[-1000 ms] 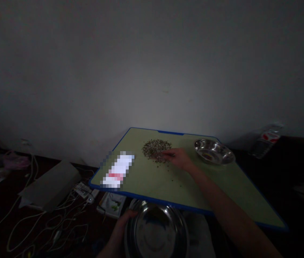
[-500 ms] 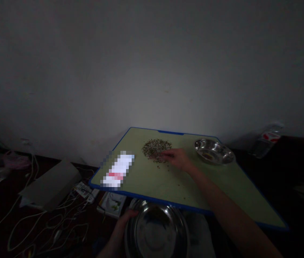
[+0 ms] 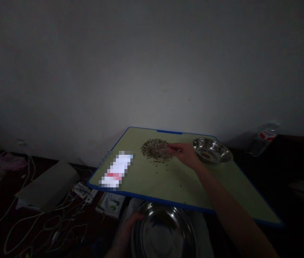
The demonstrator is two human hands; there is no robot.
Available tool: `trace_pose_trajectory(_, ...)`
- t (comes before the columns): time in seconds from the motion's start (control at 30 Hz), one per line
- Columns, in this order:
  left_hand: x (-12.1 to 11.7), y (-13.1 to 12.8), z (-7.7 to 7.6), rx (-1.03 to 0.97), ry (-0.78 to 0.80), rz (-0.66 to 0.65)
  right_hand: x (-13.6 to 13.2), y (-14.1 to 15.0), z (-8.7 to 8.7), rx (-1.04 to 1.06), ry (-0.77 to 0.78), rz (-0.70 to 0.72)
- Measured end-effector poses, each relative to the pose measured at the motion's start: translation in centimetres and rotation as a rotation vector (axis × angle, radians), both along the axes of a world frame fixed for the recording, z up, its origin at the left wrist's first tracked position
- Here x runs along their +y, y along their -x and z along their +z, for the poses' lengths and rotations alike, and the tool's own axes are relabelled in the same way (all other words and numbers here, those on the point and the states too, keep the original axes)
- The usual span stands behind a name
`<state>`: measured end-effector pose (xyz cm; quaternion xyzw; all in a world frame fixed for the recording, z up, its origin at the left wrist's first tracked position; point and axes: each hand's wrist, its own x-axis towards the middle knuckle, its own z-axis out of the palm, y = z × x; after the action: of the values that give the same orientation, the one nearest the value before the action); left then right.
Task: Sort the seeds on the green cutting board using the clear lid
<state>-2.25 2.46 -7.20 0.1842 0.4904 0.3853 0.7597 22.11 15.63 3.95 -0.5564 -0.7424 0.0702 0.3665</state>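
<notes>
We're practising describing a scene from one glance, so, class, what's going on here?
A person's right hand is at the edge of a pile of small dark and pale bits on a green, blue-edged table. The left hand holds the rim of a metal basin below the table's near edge. A second metal bowl sits to the right, and a pixelated bright rectangle lies left of the pile.

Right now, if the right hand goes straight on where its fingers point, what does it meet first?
The right hand would likely meet the pile of small dark grains first; whether its fingertips touch it is unclear.
</notes>
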Motion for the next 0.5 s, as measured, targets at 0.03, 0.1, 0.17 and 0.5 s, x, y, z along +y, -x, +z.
trace_pose_trajectory(0.03,-0.2,-0.4,0.2,-0.025,0.019,-0.016,-0.8,-0.7,0.3,0.004,0.005,-0.012)
trace_pose_trajectory(0.1,-0.6,-1.0,0.6,-0.049,0.045,-0.053,-3.1,-2.6,0.5,-0.012,0.056,-0.055)
trace_pose_trajectory(0.17,-0.8,-1.2,1.0,-0.047,0.082,-0.083,-5.8,-4.8,0.0,-0.003,0.147,-0.107)
trace_pose_trajectory(0.5,-1.8,-1.0,0.5,-0.158,0.193,-0.139,-17.8,-7.4,-4.8,0.332,0.366,-0.515)
